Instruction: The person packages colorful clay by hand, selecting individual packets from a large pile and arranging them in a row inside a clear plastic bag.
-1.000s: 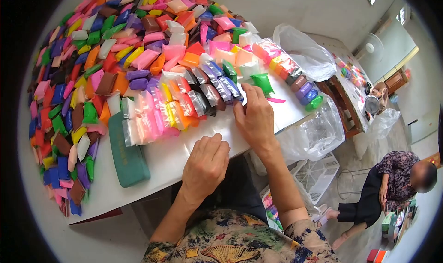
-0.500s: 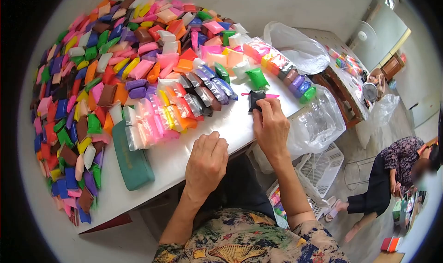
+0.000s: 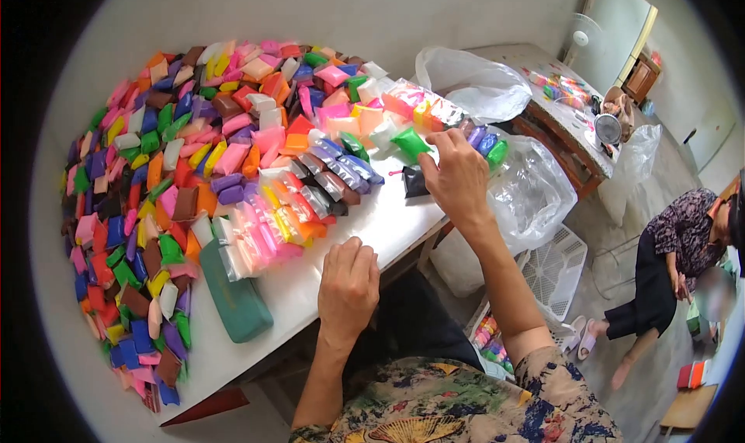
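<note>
My right hand [image 3: 458,177] reaches over the table at a row of small wrapped packets [image 3: 475,138], its thumb and fingers bent and apart, hiding part of the row. Just left of it lies a black packet [image 3: 415,181] with a thin pink stick [image 3: 396,172] showing at its side. A green packet [image 3: 410,142] sits beyond the fingertips. My left hand [image 3: 349,288], fingers curled in, is at the table's front edge; its palm is hidden. Ahead of it are neat rows of packets [image 3: 299,202] in pink, yellow, red, black and purple.
A large heap of coloured packets [image 3: 186,163] covers the table's left and back. A green case [image 3: 235,295] lies near the front edge. Clear plastic bags [image 3: 535,183] hang at the right, above a white crate [image 3: 555,272]. Another person [image 3: 675,249] sits at the far right.
My right hand has left the black packet and moved up to the row of packets. My left hand stays curled near the table edge. The view has shifted somewhat.
</note>
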Demonstrator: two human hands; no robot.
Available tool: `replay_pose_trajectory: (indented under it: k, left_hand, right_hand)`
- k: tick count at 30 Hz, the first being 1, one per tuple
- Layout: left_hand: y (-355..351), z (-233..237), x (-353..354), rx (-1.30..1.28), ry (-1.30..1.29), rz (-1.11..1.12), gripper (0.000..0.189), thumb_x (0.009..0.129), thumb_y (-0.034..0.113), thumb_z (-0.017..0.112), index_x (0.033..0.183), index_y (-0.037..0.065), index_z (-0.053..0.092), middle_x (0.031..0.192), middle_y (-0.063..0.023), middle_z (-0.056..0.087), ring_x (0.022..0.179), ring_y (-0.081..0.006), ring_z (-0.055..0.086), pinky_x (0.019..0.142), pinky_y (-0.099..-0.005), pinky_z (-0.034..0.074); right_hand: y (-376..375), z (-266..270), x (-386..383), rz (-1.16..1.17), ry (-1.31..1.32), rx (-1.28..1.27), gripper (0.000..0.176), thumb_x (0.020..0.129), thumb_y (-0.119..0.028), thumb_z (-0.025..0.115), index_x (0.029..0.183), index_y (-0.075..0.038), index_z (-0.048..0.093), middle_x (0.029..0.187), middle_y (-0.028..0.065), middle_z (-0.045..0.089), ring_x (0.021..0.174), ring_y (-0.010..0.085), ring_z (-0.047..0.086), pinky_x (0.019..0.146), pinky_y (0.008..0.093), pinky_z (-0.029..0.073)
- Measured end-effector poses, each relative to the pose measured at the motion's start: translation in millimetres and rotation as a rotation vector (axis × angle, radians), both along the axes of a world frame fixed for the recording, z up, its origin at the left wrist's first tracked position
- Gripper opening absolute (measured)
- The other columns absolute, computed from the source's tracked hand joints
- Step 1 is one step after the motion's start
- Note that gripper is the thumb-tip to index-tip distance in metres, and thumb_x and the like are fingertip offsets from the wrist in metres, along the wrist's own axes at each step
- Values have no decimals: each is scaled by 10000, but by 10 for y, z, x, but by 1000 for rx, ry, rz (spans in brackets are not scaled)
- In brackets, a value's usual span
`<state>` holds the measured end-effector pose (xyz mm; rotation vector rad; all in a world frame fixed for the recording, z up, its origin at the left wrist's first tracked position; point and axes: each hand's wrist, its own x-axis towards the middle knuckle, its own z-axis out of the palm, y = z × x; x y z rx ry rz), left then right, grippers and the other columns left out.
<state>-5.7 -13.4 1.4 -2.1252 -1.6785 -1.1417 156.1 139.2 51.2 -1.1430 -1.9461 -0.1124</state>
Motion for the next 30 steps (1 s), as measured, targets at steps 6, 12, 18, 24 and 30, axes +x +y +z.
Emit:
replay_pose_trajectory:
  k: [6,12,18,24,30]
  left_hand:
    - [10,-23,-21,29,-13,-22,142,824,35,653,935,-9,577,1037,-175,584,925,-340,566,820,-432,464]
    - [-17,-2,-56,30,-58,-97,167,818,30,671,965,-13,603,1023,-167,594,913,-333,577,810,-421,475]
    - [-296,296,-78,5,-168,-170,217,798,12,710,1003,-3,642,1019,-137,625,881,-318,610,775,-403,502]
    - [-771,1148,-491,43,75,-85,224,826,67,697,1035,15,638,1004,-133,651,903,-322,625,792,-417,501]
    - [-343,1744,-1918,113,-37,469,219,940,107,576,1104,-12,660,936,-128,678,818,-159,627,753,-333,511]
  right_hand:
    - [-307,-18,-267,232,204,-82,158,863,-136,689,970,-40,624,861,116,619,701,300,643,604,411,504]
    - [-584,-435,-419,455,301,-95,96,880,-109,693,865,-27,645,761,119,637,624,293,636,550,384,487]
    - [-609,-509,-449,429,331,-180,110,880,-99,689,831,-14,641,758,127,632,622,293,632,559,378,480]
    - [-625,-502,-442,432,309,-147,131,881,-95,686,800,-13,625,729,121,608,597,287,607,564,375,465]
    - [-614,-540,-445,438,320,-114,135,884,-87,688,792,-16,620,702,119,588,560,279,578,536,375,442]
